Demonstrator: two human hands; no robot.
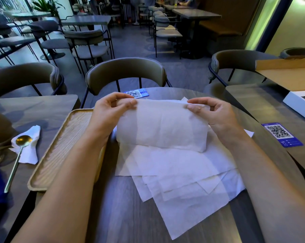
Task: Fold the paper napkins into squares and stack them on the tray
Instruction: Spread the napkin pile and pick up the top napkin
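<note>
A white paper napkin (163, 128) is doubled over in the air above the table, its fold hanging low and its two edges held together at the top. My left hand (111, 111) pinches its top left corner, and my right hand (213, 112) pinches its top right corner. Under it lies a loose pile of several flat unfolded napkins (179, 174), fanned out toward me. A wooden tray (60, 146) sits to the left of the pile, partly hidden by my left forearm; the part I can see holds nothing.
A gold spoon (19, 151) lies on a crumpled napkin (30, 148) on the left table. QR code cards lie at the far table edge (136, 93) and at the right (282, 135). A cardboard box (288, 72) stands at the right. Chairs ring the table.
</note>
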